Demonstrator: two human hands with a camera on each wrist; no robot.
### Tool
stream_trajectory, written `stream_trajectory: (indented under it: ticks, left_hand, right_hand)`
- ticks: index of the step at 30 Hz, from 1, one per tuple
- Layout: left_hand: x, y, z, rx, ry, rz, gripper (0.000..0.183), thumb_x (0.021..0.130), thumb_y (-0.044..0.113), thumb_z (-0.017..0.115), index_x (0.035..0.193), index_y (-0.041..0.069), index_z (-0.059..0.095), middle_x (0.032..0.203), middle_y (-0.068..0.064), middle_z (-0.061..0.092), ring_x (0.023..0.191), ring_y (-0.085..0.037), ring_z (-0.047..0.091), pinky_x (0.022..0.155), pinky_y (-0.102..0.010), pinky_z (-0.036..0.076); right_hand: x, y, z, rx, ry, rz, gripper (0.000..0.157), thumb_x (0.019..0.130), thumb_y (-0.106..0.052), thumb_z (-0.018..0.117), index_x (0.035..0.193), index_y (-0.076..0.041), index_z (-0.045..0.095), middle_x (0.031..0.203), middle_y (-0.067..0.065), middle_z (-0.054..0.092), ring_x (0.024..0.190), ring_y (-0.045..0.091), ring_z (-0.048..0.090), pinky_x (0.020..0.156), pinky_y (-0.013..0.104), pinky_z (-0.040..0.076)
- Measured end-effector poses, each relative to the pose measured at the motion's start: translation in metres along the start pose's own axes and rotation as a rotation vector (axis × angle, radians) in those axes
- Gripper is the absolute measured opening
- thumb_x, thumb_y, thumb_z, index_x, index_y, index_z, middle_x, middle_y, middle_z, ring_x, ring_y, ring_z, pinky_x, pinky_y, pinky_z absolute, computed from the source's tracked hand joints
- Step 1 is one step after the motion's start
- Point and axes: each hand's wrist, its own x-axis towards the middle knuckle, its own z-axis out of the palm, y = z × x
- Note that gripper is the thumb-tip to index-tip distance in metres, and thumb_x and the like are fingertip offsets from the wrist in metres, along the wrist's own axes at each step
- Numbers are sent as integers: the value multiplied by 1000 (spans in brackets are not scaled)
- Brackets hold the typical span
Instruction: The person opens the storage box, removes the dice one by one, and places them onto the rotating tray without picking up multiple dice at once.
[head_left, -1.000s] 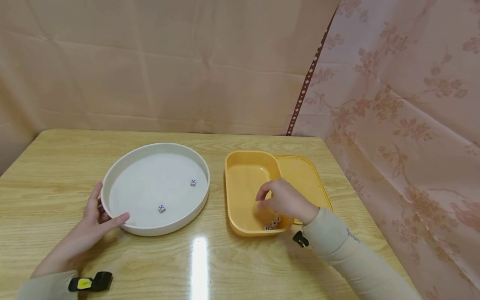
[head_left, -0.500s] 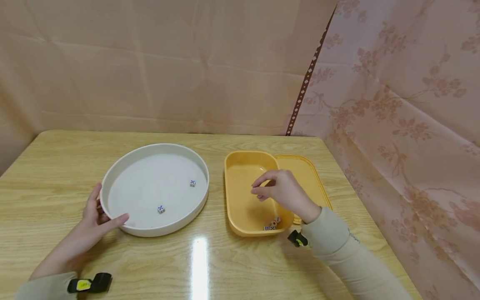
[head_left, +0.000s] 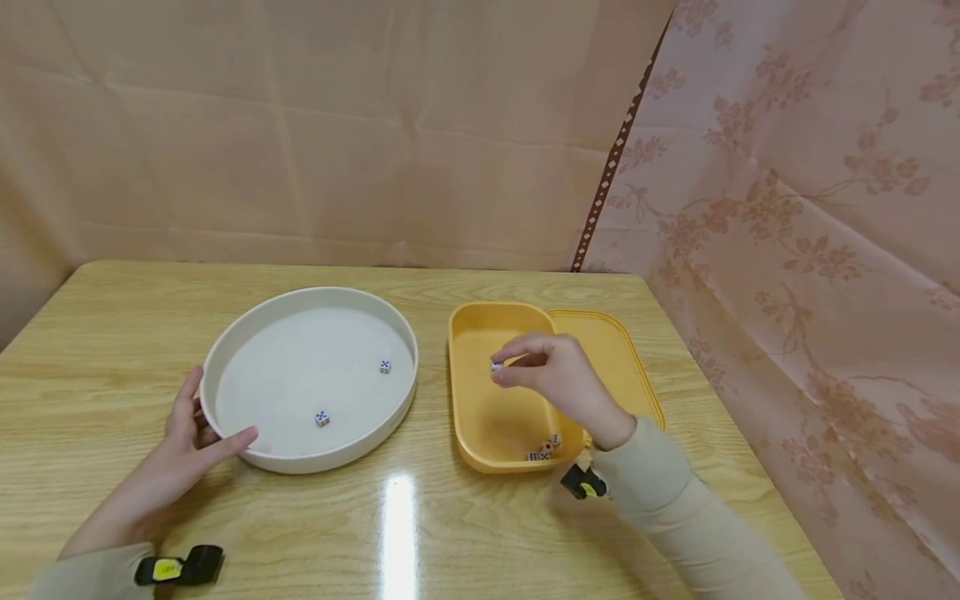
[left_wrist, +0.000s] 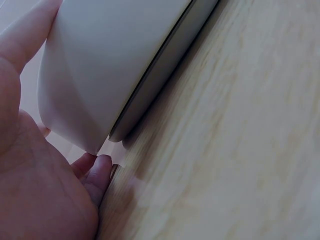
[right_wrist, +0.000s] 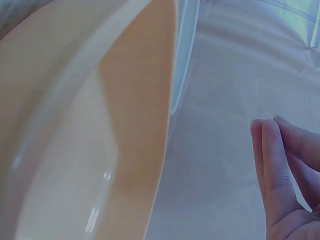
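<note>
My left hand [head_left: 183,450] holds the near left side of a round white tray [head_left: 307,463], thumb over the rim and fingers at the outer wall. The left wrist view shows the fingertips low against the tray's underside. Two dice lie inside: one die [head_left: 322,418] near the front, another die [head_left: 385,367] toward the right wall. Between thumb and fingertips my right hand [head_left: 566,379] pinches a white die [head_left: 496,366] above the yellow box [head_left: 472,417]. In the right wrist view, fingers hide that die. Several more dice [head_left: 545,448] sit in the box's near right corner.
A flat yellow lid [head_left: 607,350] lies right of the box, partly behind it and the right hand. The wooden table [head_left: 315,533] runs up to a plain curtain at the back and a flowered curtain [head_left: 825,292] on the right.
My right hand has risen from inside the box and shifted slightly left, and a die now shows at its fingertips. The left hand and tray look nearly still.
</note>
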Motion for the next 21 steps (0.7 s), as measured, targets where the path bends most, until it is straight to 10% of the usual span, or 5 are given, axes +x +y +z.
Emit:
stream_trajectory:
  ticks: [5,12,16,21]
  left_hand:
    - [0,-1,1,16,7,9,110,100,27,59,147,21,-40,158,-35,-12,134,-44,30,79,1,39]
    - [0,-5,0,23,7,26,110,100,26,60,148,22,-38,158,-37,-7,109,10,38,80,-1,41]
    - [0,-5,0,27,8,33,110,100,25,60,148,21,-38,158,-37,-7,108,10,38,80,0,40]
    - [1,-5,0,18,9,28,109,100,25,59,148,22,-38,158,-36,-9,125,-18,41,81,0,40]
  right_hand:
    - [-1,-7,4,34,17,-2,25,83,-10,80,106,-4,76,110,10,73,85,17,72,83,34,58]
    - [1,-12,11,97,36,-5,27,82,-9,80,108,-2,75,110,11,74,86,18,73,84,34,58]
    - [1,-14,15,154,52,4,29,81,-8,80,109,0,74,110,11,74,88,17,73,85,34,58]
    - [-1,-18,19,256,54,-1,29,81,-8,80,109,0,74,112,9,73,91,17,73,87,35,58]
